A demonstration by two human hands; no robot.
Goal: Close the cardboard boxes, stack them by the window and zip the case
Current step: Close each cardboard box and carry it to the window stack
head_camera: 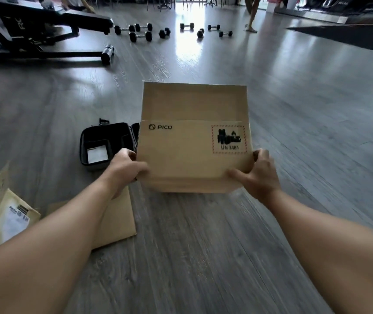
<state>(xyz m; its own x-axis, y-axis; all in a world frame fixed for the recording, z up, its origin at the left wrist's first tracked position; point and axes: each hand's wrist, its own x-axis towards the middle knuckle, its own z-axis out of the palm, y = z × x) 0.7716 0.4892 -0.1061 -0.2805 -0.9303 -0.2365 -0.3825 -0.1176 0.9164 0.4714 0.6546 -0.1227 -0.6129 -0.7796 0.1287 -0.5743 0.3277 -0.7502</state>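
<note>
A cardboard box (194, 155) is gripped at its near corners by the left hand (126, 171) and right hand (258, 173), above the floor (203, 257), lid raised, apparently for closing, right of the open case (106, 146).

grey wood-plank floor (203, 257) throughout. far beyond the grip, up left: black weight bench (45, 30). scattered dumbbells (140, 36) straight ahead past the grip, in window glare. up right of them, a person's bare legs (252, 17) at the top edge. dark mat (351, 35) far right
</note>
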